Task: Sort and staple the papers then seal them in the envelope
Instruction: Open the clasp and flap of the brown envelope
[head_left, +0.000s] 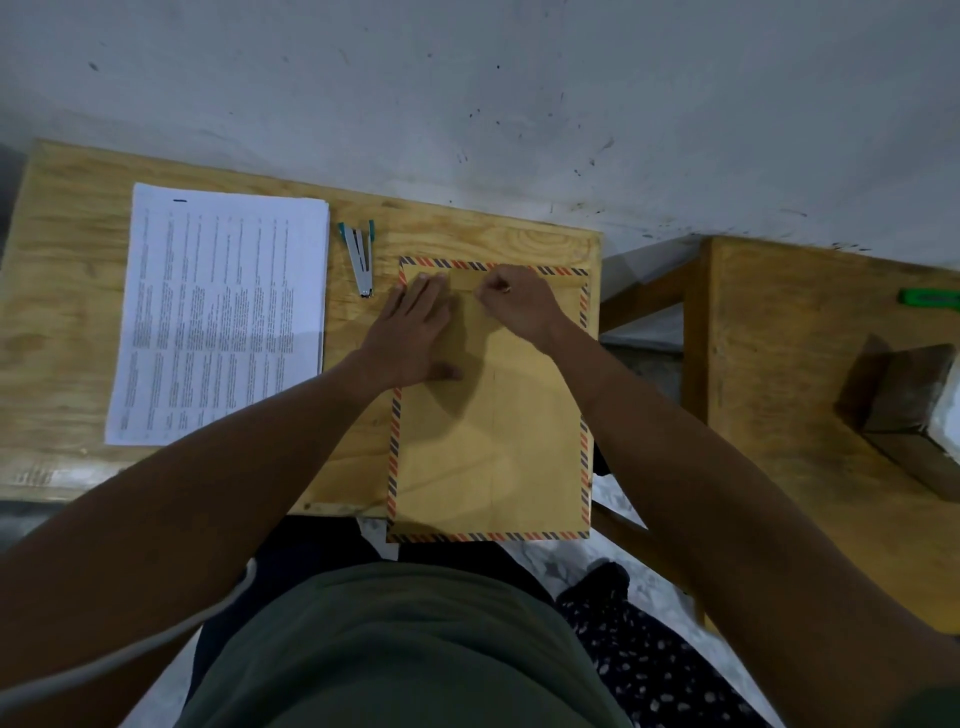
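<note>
A light plywood surface (62, 291) stands against a pale, scuffed wall (519, 104), with grey speckled floor showing past its right edge. To the right, apart from it across a narrow gap, sits a second wooden surface (779, 364) carrying a green object (930, 299) near its far edge and a dark wooden block (904, 405) nearer the person.

On the left half of the first surface lies a stack of printed papers (218, 312), squared up and lying flat. Just to its right is a grey stapler (359, 257) with teal ends, lying near the far left corner of the envelope (493, 441) without touching it.

The envelope — brown, with a red-and-blue striped border — lies flat on the right part of the surface, its near end hanging over the edge toward the person's lap. Its flap is at the far end, folded down.

The left hand (410, 332) lies flat on the envelope's upper left, fingers spread and released, pressing the paper down. The right hand (514, 301) rests at the flap with its fingers curled tight together — pinched on the flap's edge, though what exactly they grip is too small to tell. Both forearms reach in from below and cover parts of the envelope's side borders.
</note>
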